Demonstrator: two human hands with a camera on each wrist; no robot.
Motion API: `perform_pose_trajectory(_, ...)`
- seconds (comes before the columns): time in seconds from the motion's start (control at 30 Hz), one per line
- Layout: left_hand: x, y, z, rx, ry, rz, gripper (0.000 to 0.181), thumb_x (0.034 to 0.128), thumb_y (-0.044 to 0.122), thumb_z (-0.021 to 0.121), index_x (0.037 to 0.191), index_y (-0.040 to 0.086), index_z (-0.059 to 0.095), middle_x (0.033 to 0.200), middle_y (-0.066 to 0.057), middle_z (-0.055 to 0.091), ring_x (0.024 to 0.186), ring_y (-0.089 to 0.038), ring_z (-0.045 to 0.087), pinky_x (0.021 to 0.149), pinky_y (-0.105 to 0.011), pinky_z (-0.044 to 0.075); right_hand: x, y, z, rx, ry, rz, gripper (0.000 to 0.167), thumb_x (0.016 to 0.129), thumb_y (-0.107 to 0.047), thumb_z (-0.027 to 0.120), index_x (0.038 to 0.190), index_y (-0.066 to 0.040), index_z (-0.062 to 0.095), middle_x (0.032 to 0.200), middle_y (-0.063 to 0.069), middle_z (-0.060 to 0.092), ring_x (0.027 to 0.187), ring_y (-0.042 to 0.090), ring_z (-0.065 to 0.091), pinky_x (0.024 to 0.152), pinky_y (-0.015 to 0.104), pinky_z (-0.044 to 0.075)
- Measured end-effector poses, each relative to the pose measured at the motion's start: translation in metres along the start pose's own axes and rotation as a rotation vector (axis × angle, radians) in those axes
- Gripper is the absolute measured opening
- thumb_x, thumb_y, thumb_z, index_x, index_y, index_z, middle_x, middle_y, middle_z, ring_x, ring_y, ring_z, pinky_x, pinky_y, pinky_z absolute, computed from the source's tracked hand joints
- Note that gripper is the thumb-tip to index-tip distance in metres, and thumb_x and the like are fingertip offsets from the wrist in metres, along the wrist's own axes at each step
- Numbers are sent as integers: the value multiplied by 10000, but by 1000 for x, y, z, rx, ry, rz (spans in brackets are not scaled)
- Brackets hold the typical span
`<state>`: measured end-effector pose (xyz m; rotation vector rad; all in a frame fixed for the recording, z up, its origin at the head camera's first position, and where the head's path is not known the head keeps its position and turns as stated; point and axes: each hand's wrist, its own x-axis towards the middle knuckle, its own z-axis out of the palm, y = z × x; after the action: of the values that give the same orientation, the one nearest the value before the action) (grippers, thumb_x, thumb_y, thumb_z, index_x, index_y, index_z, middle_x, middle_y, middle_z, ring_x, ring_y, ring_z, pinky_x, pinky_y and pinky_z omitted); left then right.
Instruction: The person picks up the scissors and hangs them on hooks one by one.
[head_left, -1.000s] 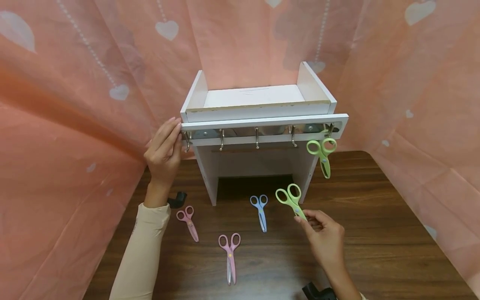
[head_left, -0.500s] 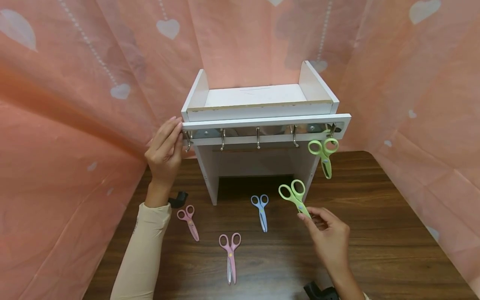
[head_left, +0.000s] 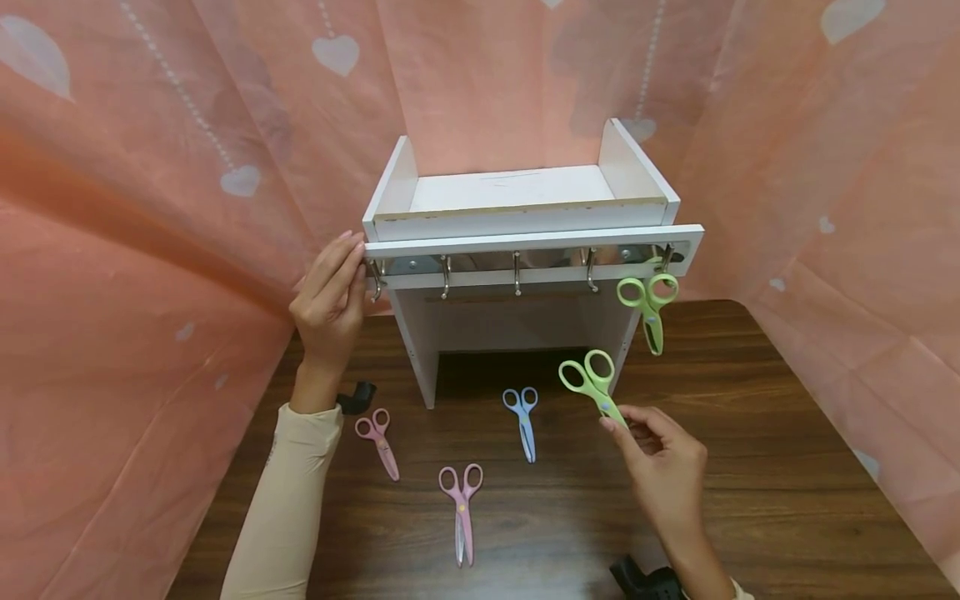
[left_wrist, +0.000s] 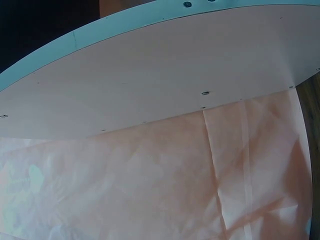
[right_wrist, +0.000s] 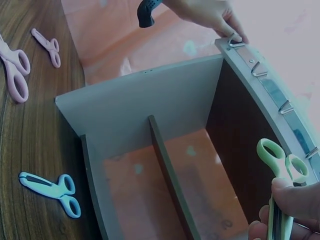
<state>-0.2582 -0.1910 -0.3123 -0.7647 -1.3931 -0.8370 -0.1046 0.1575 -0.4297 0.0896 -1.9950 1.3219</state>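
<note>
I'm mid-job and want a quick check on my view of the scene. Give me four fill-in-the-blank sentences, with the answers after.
1. The held scissors in the right grip are coloured ____.
2. In the head view, the left grip touches the hook rail at its ____ end.
3. Besides the blue scissors, the table bears ____ pink pairs.
4. In the head view, the hanging scissors are on the hook furthest to the ____.

Missing words: green; left; two; right.
</note>
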Motion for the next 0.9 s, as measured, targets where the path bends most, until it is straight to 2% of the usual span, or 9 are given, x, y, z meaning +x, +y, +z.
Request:
perform_pose_trajectory(0.2,1,1,0,-3,4,-1,361,757,-278,702,1062,-90,755,1091,-251,728,1068,-431,686,998,-460,558,5,-6,-2,37,3,-14,211,755,93,845,938,17,773,828,91,727,678,-16,660,576,90,544)
perform_pose_trajectory(0.63,-3,-5,0,-11,-5,-6,364,760,-269,709,1071,-85,755,1105,-248,726,1083,-426,682,1006,-467,553,10,-11,-2,34,28,3,206,762,82,846,941,2,782,827,78,718,676,-14,648,571,72,522)
perform_pose_trajectory(0.9,-2,-4,0,-9,-2,-3,357,762,-266,709,1065,-85,757,1100,-246,728,1080,-423,684,1003,-462,556,15,-13,-2,47,30,-36,230,748,110,841,945,10,779,813,72,715,687,-8,646,568,67,514)
